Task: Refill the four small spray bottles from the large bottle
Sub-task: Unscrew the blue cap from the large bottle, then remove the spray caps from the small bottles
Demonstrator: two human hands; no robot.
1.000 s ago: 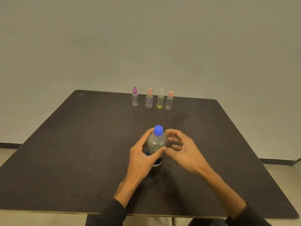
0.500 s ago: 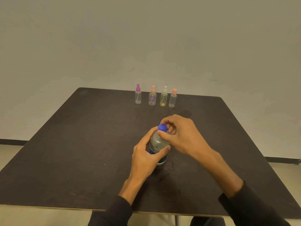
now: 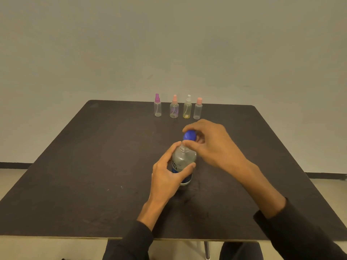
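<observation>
Left hand [image 3: 166, 175] holds the large bottle [image 3: 183, 162] in its grip; right hand [image 3: 212, 145] pinches the blue cap [image 3: 189, 136], 4 spray bottles [image 3: 174, 109] beyond.

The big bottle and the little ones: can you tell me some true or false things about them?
1. The left hand grips the large bottle round its body. True.
2. The blue cap sits screwed tight on the bottle's neck. False: the right hand pinches it, lifted above the bare neck.
3. Four small spray bottles stand upright in a row at the far edge of the table. True.
4. All four spray tops are purple. False: only the leftmost is purple; two are pinkish, one is white.
5. The large bottle lies on its side. False: it stands upright on the table.
</observation>
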